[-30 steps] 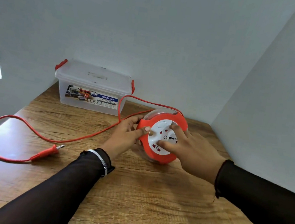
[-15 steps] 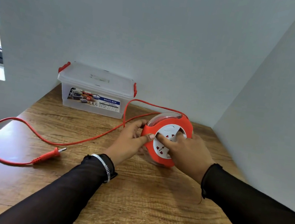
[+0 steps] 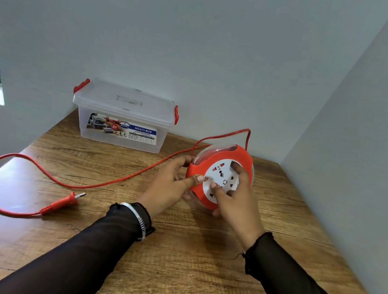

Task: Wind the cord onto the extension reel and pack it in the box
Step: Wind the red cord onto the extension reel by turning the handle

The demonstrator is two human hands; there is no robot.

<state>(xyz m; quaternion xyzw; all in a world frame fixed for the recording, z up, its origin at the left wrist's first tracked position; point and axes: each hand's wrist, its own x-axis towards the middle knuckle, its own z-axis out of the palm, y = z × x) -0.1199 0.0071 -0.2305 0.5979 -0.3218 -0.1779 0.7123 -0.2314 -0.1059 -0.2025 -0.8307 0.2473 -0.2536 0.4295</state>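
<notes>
Left hand: left hand grips the rim of the round orange plastic extension reel, thumb lying on the front ring and fingers curled behind it.
Right hand: right hand has its fingers spread on the white socket disc of the reel; it seems to turn the disc, and it closes around nothing.
Reel: it stands on its edge on the wooden table, tilted toward the person, to the right of the clear plastic box with red clips.
Cord: the thin red cord leaves the top of the reel in a raised loop, then runs loose across the table, in front of the box and to its left, and ends in the red two-pin plug.
Box: its lid is on, so packing is not yet possible.
Risk, loop: the raised loop above the reel can kink or jam at the slot, if the disc turns faster than the slack feeds in.
Risk, plug: the curve of the cord lies near the table edge left of the box; it may slip over and pull the plug down.
Risk, reel: with a weak hold on the rim, the reel may roll or tip.
</notes>
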